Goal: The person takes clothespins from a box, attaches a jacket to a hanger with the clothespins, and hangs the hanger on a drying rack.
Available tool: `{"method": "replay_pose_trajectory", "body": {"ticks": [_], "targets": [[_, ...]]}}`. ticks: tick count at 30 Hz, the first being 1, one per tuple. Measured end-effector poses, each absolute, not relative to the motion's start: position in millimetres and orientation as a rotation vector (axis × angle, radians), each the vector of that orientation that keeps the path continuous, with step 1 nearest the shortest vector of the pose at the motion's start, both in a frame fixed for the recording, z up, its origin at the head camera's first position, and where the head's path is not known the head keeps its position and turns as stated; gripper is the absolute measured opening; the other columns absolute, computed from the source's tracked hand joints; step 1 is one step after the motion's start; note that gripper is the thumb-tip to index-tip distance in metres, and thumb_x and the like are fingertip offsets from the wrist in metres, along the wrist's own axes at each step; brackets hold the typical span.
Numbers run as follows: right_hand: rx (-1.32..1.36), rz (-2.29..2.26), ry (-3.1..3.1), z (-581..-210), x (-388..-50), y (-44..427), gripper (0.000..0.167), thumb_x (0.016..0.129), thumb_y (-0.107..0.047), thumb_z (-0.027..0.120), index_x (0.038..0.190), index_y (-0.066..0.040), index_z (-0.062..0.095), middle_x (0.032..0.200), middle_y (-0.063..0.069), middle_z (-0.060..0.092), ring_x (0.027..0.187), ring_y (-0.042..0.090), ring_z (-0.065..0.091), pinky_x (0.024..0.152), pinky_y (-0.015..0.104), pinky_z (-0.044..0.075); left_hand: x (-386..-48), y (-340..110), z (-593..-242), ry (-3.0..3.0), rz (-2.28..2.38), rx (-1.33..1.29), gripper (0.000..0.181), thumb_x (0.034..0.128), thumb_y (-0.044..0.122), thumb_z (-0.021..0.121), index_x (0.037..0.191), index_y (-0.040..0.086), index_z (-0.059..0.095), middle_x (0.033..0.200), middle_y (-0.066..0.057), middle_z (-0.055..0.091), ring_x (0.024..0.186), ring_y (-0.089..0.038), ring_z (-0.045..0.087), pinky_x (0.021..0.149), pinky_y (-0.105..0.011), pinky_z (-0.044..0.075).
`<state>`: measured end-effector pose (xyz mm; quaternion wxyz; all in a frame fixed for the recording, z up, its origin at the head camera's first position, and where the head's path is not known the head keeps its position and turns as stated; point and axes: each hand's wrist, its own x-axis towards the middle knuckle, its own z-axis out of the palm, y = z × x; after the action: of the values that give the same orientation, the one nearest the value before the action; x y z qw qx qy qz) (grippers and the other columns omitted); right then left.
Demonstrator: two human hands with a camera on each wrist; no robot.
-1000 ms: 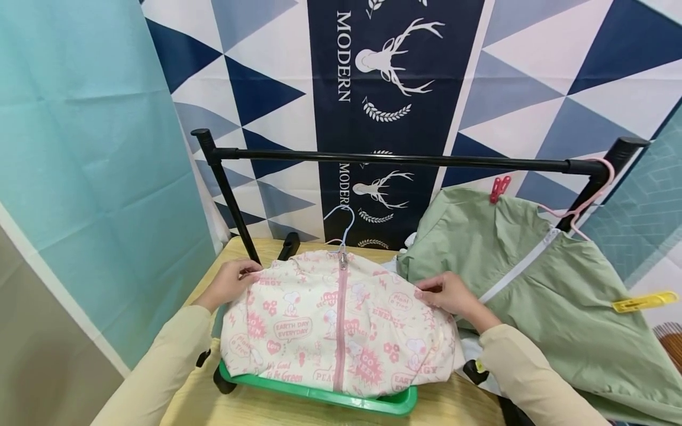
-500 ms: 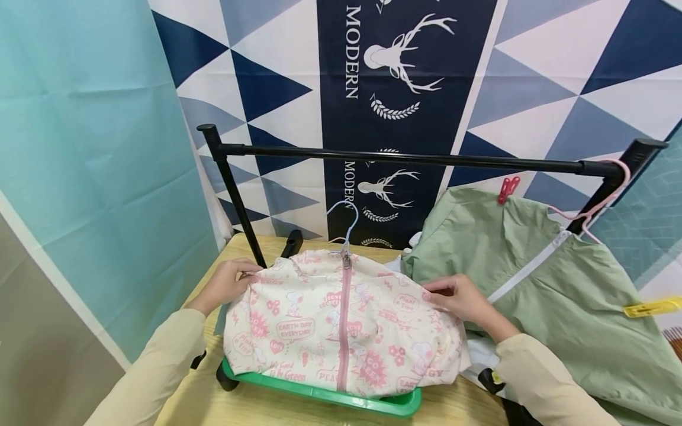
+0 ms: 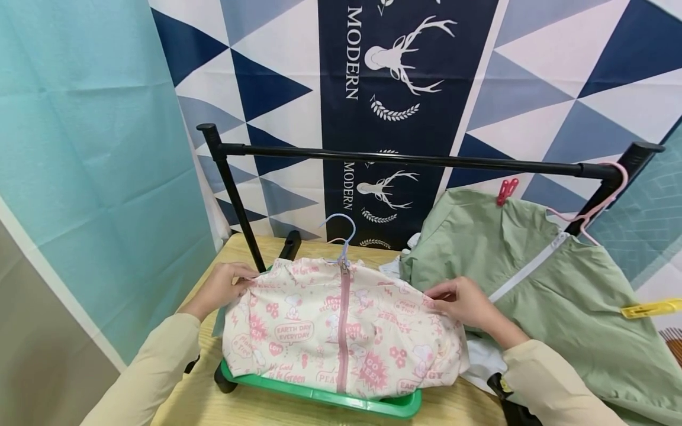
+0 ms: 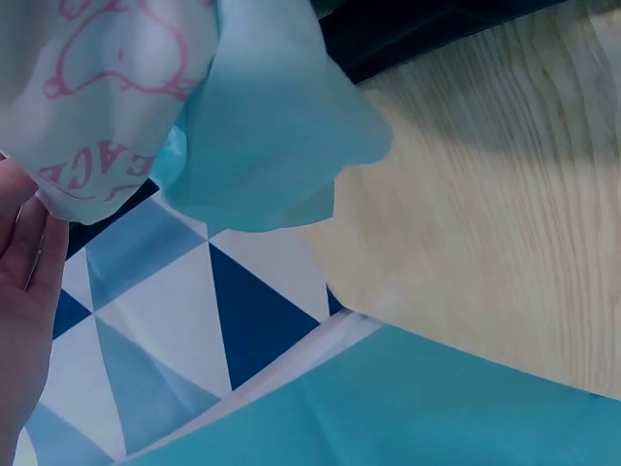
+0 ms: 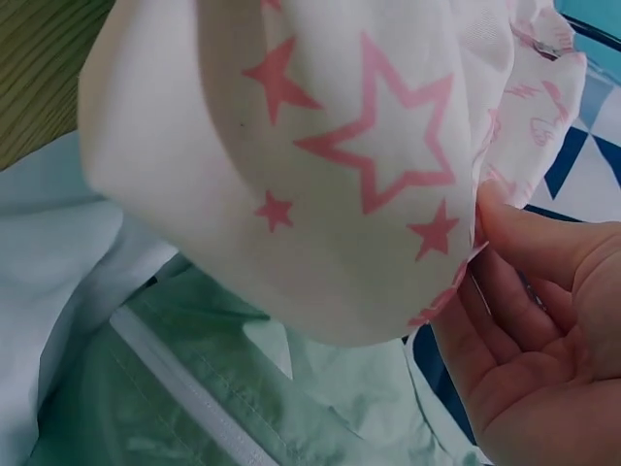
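A white jacket with pink print (image 3: 298,331) and a pink front zipper lies spread over a green basket (image 3: 319,397). A light blue hanger (image 3: 348,228) pokes its hook out of the collar. My left hand (image 3: 221,289) pinches the jacket's left shoulder in the head view. On the other side my right hand (image 3: 466,305) pinches the right shoulder between thumb and fingers. In the right wrist view the thumb of the right hand (image 5: 543,320) presses the star-printed cloth (image 5: 340,184). The hanger's body is hidden inside the jacket.
A black rack (image 3: 405,158) stands behind the basket. From its right end a pink hanger (image 3: 602,204) holds a green jacket (image 3: 565,302) with a red clothespin (image 3: 507,190) and a yellow clothespin (image 3: 652,308). Pale cloth (image 3: 483,361) lies beside the basket on the wooden table (image 3: 208,396).
The jacket's collar and the blue hanger's hook have sunk a little since half a second ago. Both hands keep their pinch at the shoulders. The head view has shifted slightly since one second ago.
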<state>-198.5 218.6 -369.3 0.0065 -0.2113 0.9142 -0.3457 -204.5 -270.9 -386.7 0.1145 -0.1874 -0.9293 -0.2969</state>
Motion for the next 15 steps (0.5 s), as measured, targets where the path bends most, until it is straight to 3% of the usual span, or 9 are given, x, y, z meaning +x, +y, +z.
{"method": "replay_pose_trajectory", "body": {"ticks": [11, 15], "targets": [[-0.765, -0.935, 2.98, -361.8, -195.3, 229.0, 0.009, 0.081, -0.008, 0.074, 0.089, -0.011, 0.078, 0.084, 0.005, 0.076, 0.069, -0.005, 0.065, 0.061, 0.017, 0.054, -202.8, -270.5, -392.9, -2.677, -0.82, -0.521, 0.024, 0.0819, -0.007, 0.068, 0.103, 0.002, 0.076, 0.092, -0.009, 0.074, 0.086, -0.026, 0.068, 0.077, -0.043, 0.058], [-0.811, -0.879, 3.006, -359.6, -193.3, 236.1, 0.008, 0.08, -0.008, 0.075, 0.086, -0.012, 0.078, 0.081, 0.002, 0.076, 0.068, -0.006, 0.064, 0.061, 0.017, 0.055, -202.7, -270.4, -393.4, -2.687, -0.823, -0.533, 0.024, 0.0804, -0.008, 0.069, 0.102, 0.001, 0.076, 0.093, -0.01, 0.074, 0.085, -0.025, 0.069, 0.072, -0.037, 0.057]]}}
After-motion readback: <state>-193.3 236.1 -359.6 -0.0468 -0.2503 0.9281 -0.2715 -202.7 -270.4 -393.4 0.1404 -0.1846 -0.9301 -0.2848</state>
